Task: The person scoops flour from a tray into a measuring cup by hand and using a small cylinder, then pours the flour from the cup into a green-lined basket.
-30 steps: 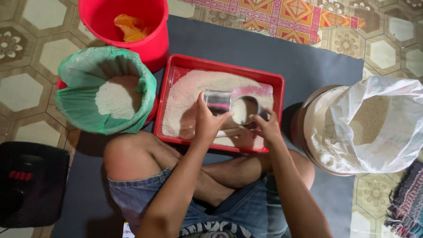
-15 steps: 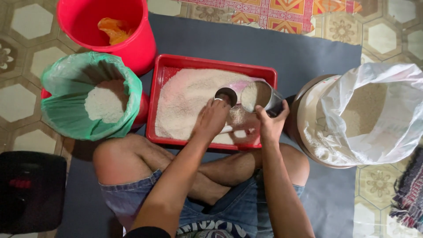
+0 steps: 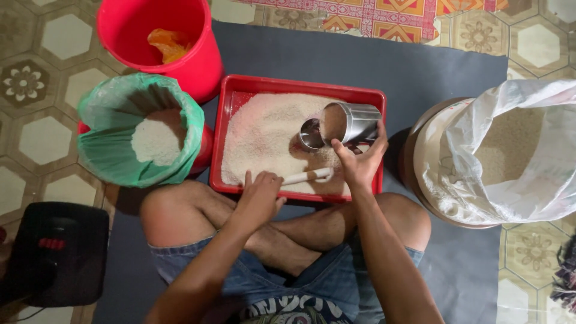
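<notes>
A red rectangular tray (image 3: 300,86) filled with white rice lies on a dark mat in front of my crossed legs. My right hand (image 3: 360,162) grips a steel cup (image 3: 351,122), tilted on its side above the tray's right half, its mouth facing left over a small steel bowl (image 3: 311,134) in the rice. My left hand (image 3: 259,191) rests on the tray's near rim and touches a white stick-like handle (image 3: 309,176) lying on the rice.
A red bucket (image 3: 159,45) with something orange inside stands at the back left. A green-lined tub of rice (image 3: 144,135) sits left of the tray. A large white sack of grain (image 3: 510,150) stands on the right. A black device (image 3: 57,252) lies at the lower left.
My right hand has lifted the steel cup up and to the right, tipping it on its side. My left hand has drawn back from the cup to the tray's near rim.
</notes>
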